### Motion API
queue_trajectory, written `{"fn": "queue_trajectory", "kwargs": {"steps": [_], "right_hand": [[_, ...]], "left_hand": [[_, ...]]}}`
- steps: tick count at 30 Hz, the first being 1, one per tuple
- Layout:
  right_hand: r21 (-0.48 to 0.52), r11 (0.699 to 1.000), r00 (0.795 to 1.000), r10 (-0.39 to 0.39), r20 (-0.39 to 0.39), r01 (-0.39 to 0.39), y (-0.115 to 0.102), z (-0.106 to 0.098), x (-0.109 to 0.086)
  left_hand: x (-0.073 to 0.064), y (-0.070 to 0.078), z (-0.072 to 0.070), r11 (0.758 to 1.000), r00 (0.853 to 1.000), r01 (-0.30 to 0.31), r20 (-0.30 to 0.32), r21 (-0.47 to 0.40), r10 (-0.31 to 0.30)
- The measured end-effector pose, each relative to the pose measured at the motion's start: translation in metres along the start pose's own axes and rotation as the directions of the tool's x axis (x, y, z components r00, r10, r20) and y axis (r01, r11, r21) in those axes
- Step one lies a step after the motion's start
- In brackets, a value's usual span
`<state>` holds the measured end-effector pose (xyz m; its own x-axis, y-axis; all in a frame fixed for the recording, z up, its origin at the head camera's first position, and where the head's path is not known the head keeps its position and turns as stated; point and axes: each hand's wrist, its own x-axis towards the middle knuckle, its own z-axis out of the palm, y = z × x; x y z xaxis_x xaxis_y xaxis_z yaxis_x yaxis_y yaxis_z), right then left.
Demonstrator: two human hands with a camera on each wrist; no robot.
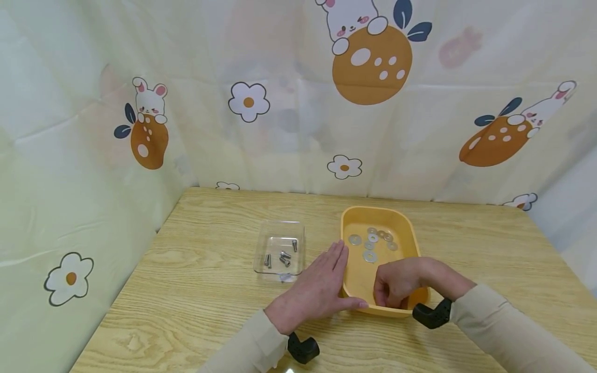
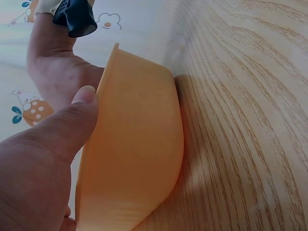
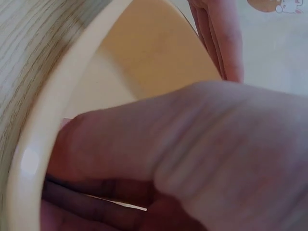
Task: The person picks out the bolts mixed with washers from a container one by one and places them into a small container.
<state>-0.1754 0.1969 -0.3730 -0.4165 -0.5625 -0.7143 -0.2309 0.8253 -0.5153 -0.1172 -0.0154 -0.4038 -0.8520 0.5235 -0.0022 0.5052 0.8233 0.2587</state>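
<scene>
Left hand [image 1: 317, 290], fingers straight, rests flat against the yellow tray [image 1: 410, 233]'s outer wall. Right hand [image 1: 400, 282] reaches inside it, fingers curled; whether it holds anything cannot be told.

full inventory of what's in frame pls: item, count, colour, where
table: 1, light wood grain, under everything
tray: 1, orange-yellow plastic, centre-right of table
washers: about 7, silver metal, far half of the tray
clear box: 1, transparent plastic, left of the tray
bolts: about 4, silver, inside the clear box
curtain: 1, pale with rabbit, orange and flower prints, behind and left of the table
wrist cameras: 2, black, one on each wrist
sleeves: 2, beige, bottom edge
left hand: fingers straight, resting flat against the tray's left wall
right hand: fingers curled down into the tray's near end; what they touch is hidden
</scene>
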Motion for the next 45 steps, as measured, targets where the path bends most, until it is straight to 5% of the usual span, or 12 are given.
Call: {"fn": "queue_trajectory", "kwargs": {"steps": [9,24,45], "right_hand": [[0.046,0.998,0.997,-0.038,-0.066,0.041,0.004,0.001,0.000],[0.135,0.975,0.959,-0.136,-0.250,0.174,0.018,-0.007,0.002],[0.408,0.842,0.900,-0.188,-0.393,0.354,0.025,-0.019,-0.002]], "left_hand": [[0.000,0.000,0.000,1.000,1.000,-0.009,-0.010,0.012,0.009],[0.000,0.000,0.001,1.000,1.000,0.000,-0.007,0.005,0.000],[-0.001,-0.001,0.000,1.000,1.000,0.001,-0.008,-0.007,-0.001]]}}
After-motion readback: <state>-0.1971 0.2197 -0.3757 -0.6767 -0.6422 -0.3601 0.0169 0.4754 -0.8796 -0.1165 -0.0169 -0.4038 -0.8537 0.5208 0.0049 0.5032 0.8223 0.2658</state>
